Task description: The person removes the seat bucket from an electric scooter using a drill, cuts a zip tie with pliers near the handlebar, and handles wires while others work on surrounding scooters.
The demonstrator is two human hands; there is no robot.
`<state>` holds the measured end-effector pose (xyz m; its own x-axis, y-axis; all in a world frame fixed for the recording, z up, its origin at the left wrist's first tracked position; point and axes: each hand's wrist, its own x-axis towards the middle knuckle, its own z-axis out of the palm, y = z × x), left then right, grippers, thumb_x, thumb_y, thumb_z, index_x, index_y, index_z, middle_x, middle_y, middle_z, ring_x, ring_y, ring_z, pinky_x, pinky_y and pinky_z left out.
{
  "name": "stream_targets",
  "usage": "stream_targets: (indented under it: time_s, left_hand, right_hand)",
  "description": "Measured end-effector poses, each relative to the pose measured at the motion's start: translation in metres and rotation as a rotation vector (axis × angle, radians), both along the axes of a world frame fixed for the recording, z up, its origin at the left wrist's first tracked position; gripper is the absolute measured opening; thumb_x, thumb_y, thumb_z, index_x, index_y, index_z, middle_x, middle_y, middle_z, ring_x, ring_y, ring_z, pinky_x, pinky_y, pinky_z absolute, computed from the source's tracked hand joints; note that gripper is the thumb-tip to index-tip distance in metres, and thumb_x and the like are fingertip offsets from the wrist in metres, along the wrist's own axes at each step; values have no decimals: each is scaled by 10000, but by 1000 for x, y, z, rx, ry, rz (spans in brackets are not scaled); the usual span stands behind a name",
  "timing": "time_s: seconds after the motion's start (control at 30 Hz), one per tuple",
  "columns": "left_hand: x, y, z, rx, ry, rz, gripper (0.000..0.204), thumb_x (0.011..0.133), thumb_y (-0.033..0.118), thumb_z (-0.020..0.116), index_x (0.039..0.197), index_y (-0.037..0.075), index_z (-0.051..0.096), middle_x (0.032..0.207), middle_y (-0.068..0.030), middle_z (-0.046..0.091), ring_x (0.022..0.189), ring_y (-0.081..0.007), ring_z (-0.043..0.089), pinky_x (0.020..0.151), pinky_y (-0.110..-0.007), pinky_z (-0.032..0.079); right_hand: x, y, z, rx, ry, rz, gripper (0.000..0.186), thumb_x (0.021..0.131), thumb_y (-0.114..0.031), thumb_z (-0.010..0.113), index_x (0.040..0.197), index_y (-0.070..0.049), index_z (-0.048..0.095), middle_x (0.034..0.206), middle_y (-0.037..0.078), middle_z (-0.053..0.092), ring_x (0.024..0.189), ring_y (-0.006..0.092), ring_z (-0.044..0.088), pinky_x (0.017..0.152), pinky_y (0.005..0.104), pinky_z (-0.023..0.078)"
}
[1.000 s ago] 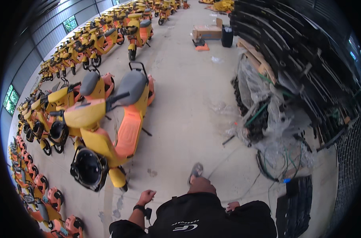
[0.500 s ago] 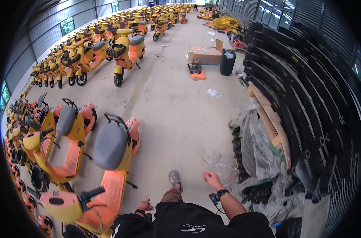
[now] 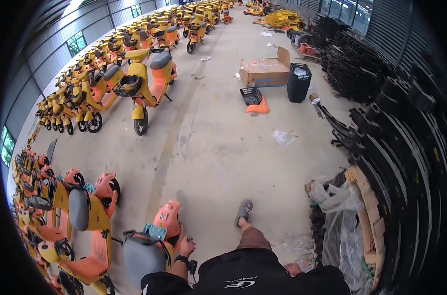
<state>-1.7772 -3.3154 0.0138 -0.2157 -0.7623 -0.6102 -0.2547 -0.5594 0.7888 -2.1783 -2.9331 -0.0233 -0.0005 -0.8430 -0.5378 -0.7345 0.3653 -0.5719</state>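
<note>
My left hand (image 3: 186, 246) hangs beside the orange rear fender (image 3: 168, 219) of a yellow scooter, close to its grey seat (image 3: 142, 258). Its fingers are loosely bent and somewhat apart, with nothing visible in them. A dark band and a small black device (image 3: 192, 267) are at that wrist. Only part of my right hand (image 3: 293, 269) shows, low at my right side; the black shirt hides the rest and its fingers cannot be made out. One foot in a grey clog (image 3: 243, 210) is stretched forward on the concrete floor.
Yellow-and-orange scooters (image 3: 150, 88) stand in rows on the left. Black curved parts (image 3: 395, 152) are stacked high on the right, beside clear plastic wrap (image 3: 341, 231) and a cardboard edge (image 3: 368, 216). Ahead are a cardboard box (image 3: 264, 73), black bin (image 3: 298, 83), black crate (image 3: 251, 96) and plastic scrap (image 3: 283, 138).
I have moved forward past the nearest scooter; box, bin and crate appear closer. My left hand has swung forward, while my right hand has dropped back, mostly behind the shirt.
</note>
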Motion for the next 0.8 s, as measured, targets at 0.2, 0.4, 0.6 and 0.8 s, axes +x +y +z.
stream_targets:
  time_s: [0.2, 0.4, 0.6, 0.8]
  left_hand:
    - [-66, -119, -4, 446, 132, 450, 193, 771, 2, 328, 924, 35, 441, 870, -137, 551, 739, -256, 550, 679, -415, 456]
    - [-166, -305, 12, 291, 153, 442, 313, 694, -57, 374, 985, 38, 441, 912, -105, 557, 741, -247, 551, 641, -368, 453]
    - [-245, -494, -22, 293, 68, 519, 228, 707, -38, 439, 900, 52, 521, 833, -58, 589, 668, -182, 567, 544, -285, 451]
    - [-323, -697, -3, 226, -19, 344, 180, 719, 35, 555, 898, 21, 571, 763, -62, 610, 551, -142, 578, 426, -225, 444]
  right_hand:
    - [-144, -197, -91, 117, 35, 428, 245, 674, -282, 537, 699, -44, 587, 732, 99, 601, 730, 272, 586, 623, 393, 469]
    - [-249, -589, -3, -20, -159, -677, 234, 768, -211, 476, 738, -24, 615, 582, 74, 588, 510, 159, 566, 474, 272, 442]
    - [-297, -849, 88, -369, -489, -711, 197, 823, -124, 447, 922, -7, 571, 690, 80, 598, 566, 133, 567, 497, 239, 451]
    - [-357, -851, -26, 260, -417, -782, 231, 784, -181, 497, 913, -10, 584, 701, 96, 597, 541, 139, 557, 457, 253, 438]
